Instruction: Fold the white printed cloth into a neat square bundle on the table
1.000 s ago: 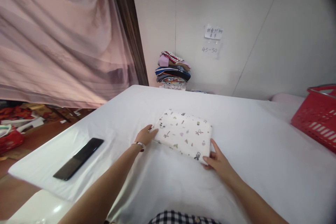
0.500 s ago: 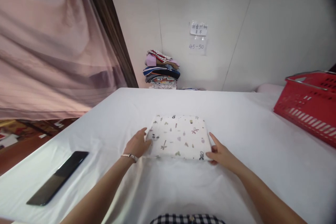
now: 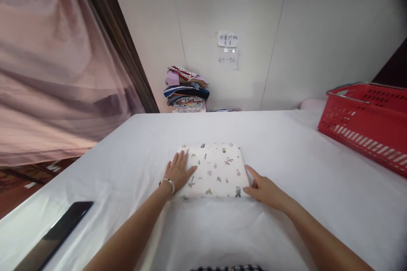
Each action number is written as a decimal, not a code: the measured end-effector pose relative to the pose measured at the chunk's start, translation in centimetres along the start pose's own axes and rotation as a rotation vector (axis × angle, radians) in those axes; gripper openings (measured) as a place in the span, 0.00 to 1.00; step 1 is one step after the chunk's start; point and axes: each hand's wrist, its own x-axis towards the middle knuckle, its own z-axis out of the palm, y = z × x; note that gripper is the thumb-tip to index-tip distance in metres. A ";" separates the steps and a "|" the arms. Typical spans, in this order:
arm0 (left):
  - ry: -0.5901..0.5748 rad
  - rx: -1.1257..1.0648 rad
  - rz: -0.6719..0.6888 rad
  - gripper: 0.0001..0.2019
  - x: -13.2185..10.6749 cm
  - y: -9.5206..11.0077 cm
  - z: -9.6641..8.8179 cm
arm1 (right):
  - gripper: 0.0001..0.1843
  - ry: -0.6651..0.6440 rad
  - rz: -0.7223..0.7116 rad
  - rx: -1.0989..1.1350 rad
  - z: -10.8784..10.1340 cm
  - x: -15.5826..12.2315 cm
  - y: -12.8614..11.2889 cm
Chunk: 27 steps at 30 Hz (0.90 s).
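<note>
A folded white cloth [image 3: 216, 171] with small printed figures lies flat as a neat rectangle on the white-covered table. My left hand [image 3: 179, 172], with a bracelet at the wrist, rests flat on the cloth's left edge, its fingers stretched out and the thumb apart. At the right edge is my right hand [image 3: 262, 188]. Its index finger points along that side and the thumb tip touches the near right corner. The remaining fingers of that hand are mostly hidden beneath it.
A red plastic basket [image 3: 362, 123] with a metal handle stands at the right. On the left side of the table [image 3: 286, 139] lies a dark, flat, glossy object [image 3: 54, 237]. Folded fabrics [image 3: 187, 89] are stacked beyond the far edge, beneath wall signs [image 3: 227, 40]. A pink curtain [image 3: 54, 63] hangs at left.
My left hand has moved from beside the cloth's left edge onto its top and flattened. My right hand stays at the right edge. The whole view has shifted slightly.
</note>
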 end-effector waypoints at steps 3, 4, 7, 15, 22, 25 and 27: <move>-0.009 -0.013 -0.001 0.37 -0.1 0.0 -0.1 | 0.29 0.143 -0.073 -0.162 -0.6 -0.2 -0.8; -0.011 -0.017 -0.002 0.37 -0.2 0.1 -0.2 | 0.27 0.191 -0.113 -0.205 -0.7 -0.1 -1.3; -0.020 -0.030 -0.001 0.38 -0.2 0.2 -0.3 | 0.26 0.234 -0.260 -0.320 -0.5 0.8 -3.2; -0.007 -0.069 0.002 0.37 -0.3 0.0 -0.3 | 0.39 0.232 -0.247 -0.674 2.6 9.7 -5.7; -0.008 -0.084 0.007 0.36 -0.4 0.0 -0.5 | 0.39 0.278 -0.171 -0.617 4.2 13.4 -3.0; 0.014 -0.079 0.008 0.35 -0.4 -0.1 -0.4 | 0.38 0.287 -0.193 -0.413 3.9 13.6 -2.7; 0.022 -0.080 0.010 0.35 -0.3 -0.1 -0.3 | 0.35 0.307 -0.179 -0.305 3.0 13.7 -2.5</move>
